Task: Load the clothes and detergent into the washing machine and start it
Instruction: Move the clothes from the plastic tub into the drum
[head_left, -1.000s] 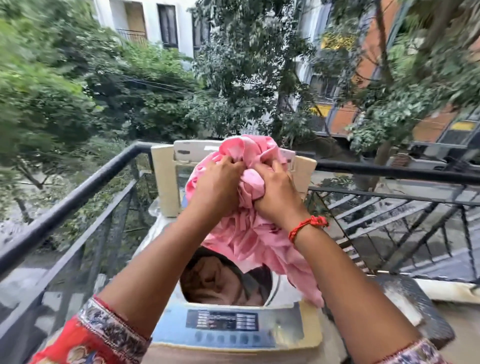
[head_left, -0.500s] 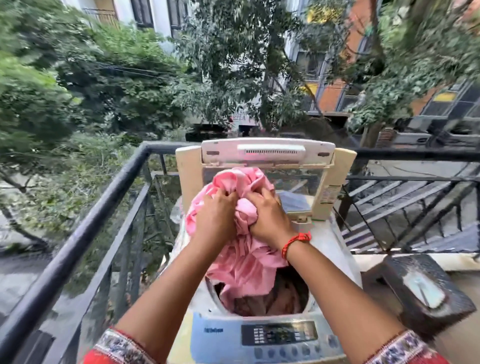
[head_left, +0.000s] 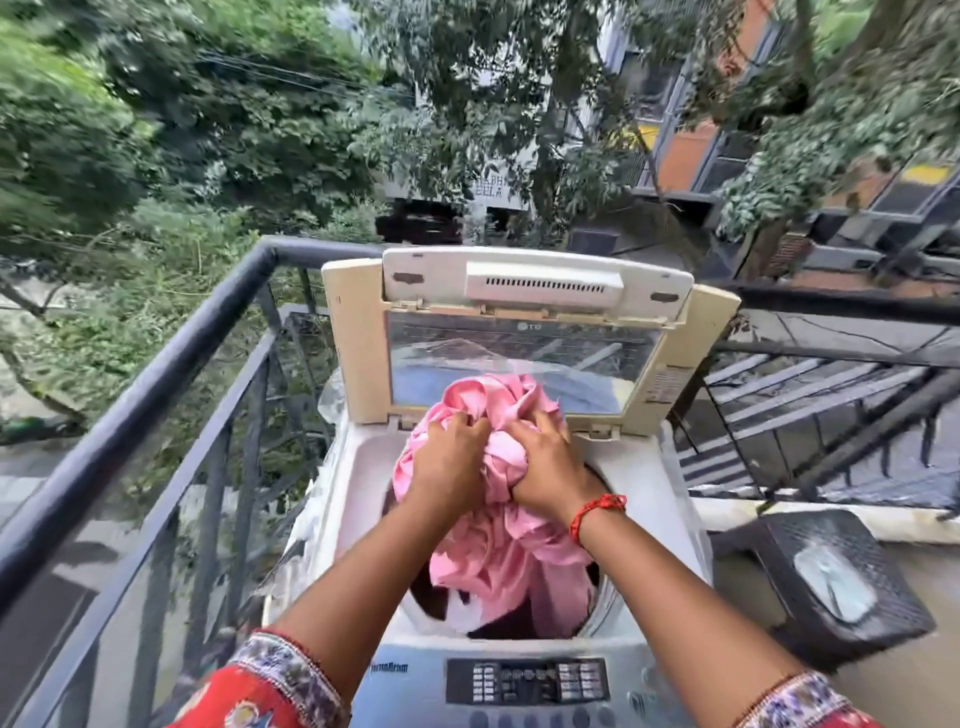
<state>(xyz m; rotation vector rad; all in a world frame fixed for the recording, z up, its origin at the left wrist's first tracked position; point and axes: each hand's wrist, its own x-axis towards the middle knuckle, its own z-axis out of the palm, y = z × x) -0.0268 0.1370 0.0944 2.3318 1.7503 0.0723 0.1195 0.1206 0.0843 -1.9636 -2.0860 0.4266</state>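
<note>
A white top-loading washing machine (head_left: 353, 499) stands on a balcony with its lid (head_left: 524, 291) raised upright. A bundled pink cloth (head_left: 498, 545) hangs over the drum opening, its lower end reaching into the drum among darker clothes. My left hand (head_left: 451, 457) grips the bundle's top from the left. My right hand (head_left: 548, 467), with a red thread at the wrist, grips it from the right. The control panel (head_left: 527, 680) lies at the machine's near edge. No detergent is in view.
A black metal railing (head_left: 156, 374) runs along the left and behind the machine. A dark woven stool (head_left: 878, 566) with a pale object on it stands to the right. Trees and buildings lie beyond the balcony.
Both hands have lowered the pink bundle from above the lid's top down to the drum opening, and more of the cloth now lies inside the drum.
</note>
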